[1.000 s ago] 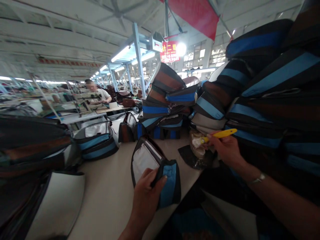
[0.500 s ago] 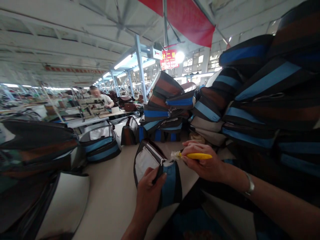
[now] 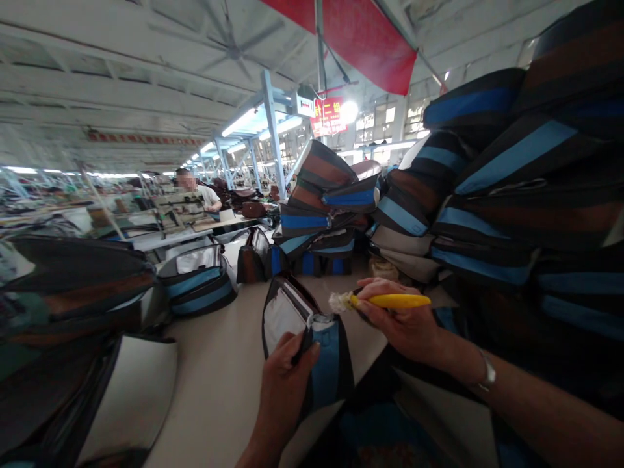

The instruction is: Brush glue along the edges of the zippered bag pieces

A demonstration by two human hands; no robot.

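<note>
My left hand (image 3: 285,380) is closed on the upper edge of an open black-and-blue bag (image 3: 327,364) that stands at the near edge of the white table (image 3: 219,383). Its pale lining (image 3: 279,316) faces left. My right hand (image 3: 402,318) grips a yellow-handled brush (image 3: 385,301) with whitish bristles. The bristle tip hovers just above the bag's top edge, right of the lining.
Tall piles of striped blue, brown and black bags (image 3: 497,188) fill the right side, and more (image 3: 324,208) stand at the table's far end. Open bags (image 3: 197,279) and dark ones (image 3: 68,286) lie to the left. A person (image 3: 195,192) sits at a far workstation.
My right hand brought the brush from a container at the right over to the bag's top edge, then lifted it slightly. My left hand kept its hold on the bag.
</note>
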